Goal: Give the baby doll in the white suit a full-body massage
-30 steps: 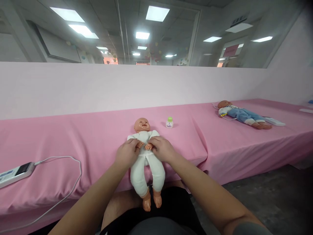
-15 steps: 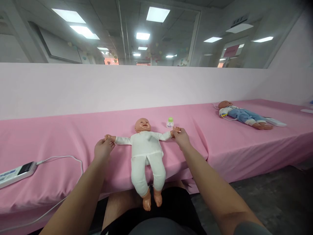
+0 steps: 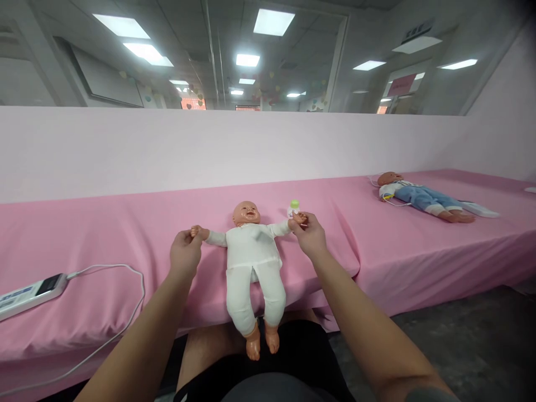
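Our left hand point(image 3: 185, 254) and right hand point(image 3: 310, 237) pinch the doll's point(image 3: 252, 245) little hands, keeping its arms stretched wide.

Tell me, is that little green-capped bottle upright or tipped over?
The bottle is upright: its green cap is on top, above the pale body, partly behind the doll's hand.

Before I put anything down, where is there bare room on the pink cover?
Two bare patches on the pink cover: back left, between the wall, the white device and the left hand; and between the bottle and the doll in blue. Crowded: around the doll in white, arms spread between both hands, the right hand near the bottle.
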`<action>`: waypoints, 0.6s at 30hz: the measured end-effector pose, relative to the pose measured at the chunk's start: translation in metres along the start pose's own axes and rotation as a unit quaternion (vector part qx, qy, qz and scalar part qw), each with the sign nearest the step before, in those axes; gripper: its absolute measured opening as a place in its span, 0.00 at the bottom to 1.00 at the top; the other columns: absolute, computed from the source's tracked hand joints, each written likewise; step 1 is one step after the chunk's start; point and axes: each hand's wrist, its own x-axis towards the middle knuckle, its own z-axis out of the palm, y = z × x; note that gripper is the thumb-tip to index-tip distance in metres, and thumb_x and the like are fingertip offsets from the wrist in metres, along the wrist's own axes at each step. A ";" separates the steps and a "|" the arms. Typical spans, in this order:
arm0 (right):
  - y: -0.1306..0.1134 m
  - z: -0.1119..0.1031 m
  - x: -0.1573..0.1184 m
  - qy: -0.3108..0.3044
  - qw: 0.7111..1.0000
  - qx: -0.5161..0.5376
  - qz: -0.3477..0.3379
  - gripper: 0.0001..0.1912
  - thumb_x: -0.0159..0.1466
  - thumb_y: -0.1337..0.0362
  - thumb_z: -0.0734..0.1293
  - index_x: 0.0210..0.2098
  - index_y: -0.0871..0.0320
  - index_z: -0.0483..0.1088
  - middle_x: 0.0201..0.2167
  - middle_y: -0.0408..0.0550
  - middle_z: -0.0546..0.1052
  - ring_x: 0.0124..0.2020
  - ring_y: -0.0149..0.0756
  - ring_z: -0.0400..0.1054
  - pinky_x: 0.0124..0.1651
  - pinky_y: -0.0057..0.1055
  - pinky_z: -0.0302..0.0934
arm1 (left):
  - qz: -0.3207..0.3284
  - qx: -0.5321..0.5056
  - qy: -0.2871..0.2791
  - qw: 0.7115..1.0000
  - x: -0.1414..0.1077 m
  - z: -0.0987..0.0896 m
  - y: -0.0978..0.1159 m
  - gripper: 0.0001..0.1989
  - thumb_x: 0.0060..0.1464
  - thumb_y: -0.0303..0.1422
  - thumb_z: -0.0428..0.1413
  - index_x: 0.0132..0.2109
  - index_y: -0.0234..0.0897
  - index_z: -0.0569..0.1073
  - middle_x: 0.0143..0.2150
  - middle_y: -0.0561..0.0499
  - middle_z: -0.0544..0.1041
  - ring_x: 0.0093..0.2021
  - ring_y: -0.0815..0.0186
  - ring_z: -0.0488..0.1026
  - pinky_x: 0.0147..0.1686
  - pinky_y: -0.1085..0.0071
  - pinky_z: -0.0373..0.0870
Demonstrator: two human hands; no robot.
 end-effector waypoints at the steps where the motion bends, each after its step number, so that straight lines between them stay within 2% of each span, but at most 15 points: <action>1: -0.010 0.004 -0.006 -0.017 0.999 0.006 -0.031 0.23 0.61 0.53 0.72 0.54 0.52 0.72 0.48 0.48 0.80 0.45 0.40 0.77 0.49 0.37 0.74 | 0.034 0.033 -0.017 0.999 -0.006 0.005 0.006 0.19 0.54 0.43 0.66 0.50 0.39 0.76 0.49 0.45 0.82 0.50 0.55 0.80 0.51 0.61 0.77; 4: -0.030 0.020 -0.026 -0.088 0.989 0.005 -0.123 0.18 0.63 0.59 0.71 0.53 0.51 0.74 0.48 0.47 0.80 0.46 0.39 0.76 0.51 0.38 0.74 | 0.140 0.157 -0.094 0.973 -0.028 0.022 0.021 0.17 0.58 0.45 0.63 0.50 0.42 0.77 0.48 0.48 0.83 0.49 0.56 0.80 0.49 0.63 0.75; 7: -0.036 0.032 -0.044 -0.155 0.959 -0.072 -0.225 0.17 0.62 0.68 0.69 0.51 0.52 0.75 0.47 0.48 0.80 0.47 0.41 0.75 0.53 0.40 0.72 | 0.237 0.287 -0.172 0.912 -0.046 0.035 0.026 0.14 0.61 0.42 0.58 0.51 0.42 0.77 0.47 0.48 0.83 0.47 0.57 0.79 0.47 0.63 0.72; 10: -0.033 0.037 -0.054 -0.220 0.915 -0.145 -0.305 0.16 0.60 0.75 0.67 0.45 0.54 0.77 0.45 0.48 0.80 0.48 0.42 0.73 0.56 0.40 0.68 | 0.294 0.356 -0.226 0.858 -0.054 0.041 0.023 0.13 0.64 0.40 0.55 0.50 0.42 0.78 0.47 0.47 0.82 0.45 0.57 0.79 0.43 0.64 0.70; 12: -0.032 0.037 -0.055 -0.237 0.901 -0.162 -0.324 0.17 0.59 0.77 0.66 0.43 0.54 0.77 0.45 0.47 0.80 0.49 0.41 0.72 0.56 0.39 0.67 | 0.312 0.376 -0.246 0.837 -0.054 0.041 0.022 0.12 0.65 0.40 0.54 0.48 0.43 0.78 0.46 0.48 0.82 0.44 0.57 0.78 0.40 0.65 0.69; 15: -0.031 0.037 -0.055 -0.236 0.903 -0.158 -0.322 0.19 0.58 0.78 0.66 0.44 0.54 0.77 0.46 0.48 0.79 0.49 0.41 0.72 0.56 0.39 0.67 | 0.314 0.374 -0.254 0.835 -0.052 0.040 0.023 0.12 0.66 0.42 0.53 0.46 0.43 0.78 0.43 0.48 0.82 0.42 0.58 0.78 0.38 0.65 0.68; 18: -0.028 0.038 -0.052 -0.217 0.930 -0.090 -0.281 0.16 0.60 0.75 0.67 0.44 0.53 0.77 0.45 0.48 0.79 0.48 0.40 0.73 0.54 0.38 0.68 | 0.283 0.323 -0.224 0.875 -0.048 0.037 0.020 0.14 0.63 0.44 0.56 0.48 0.42 0.79 0.45 0.48 0.83 0.44 0.57 0.79 0.43 0.64 0.71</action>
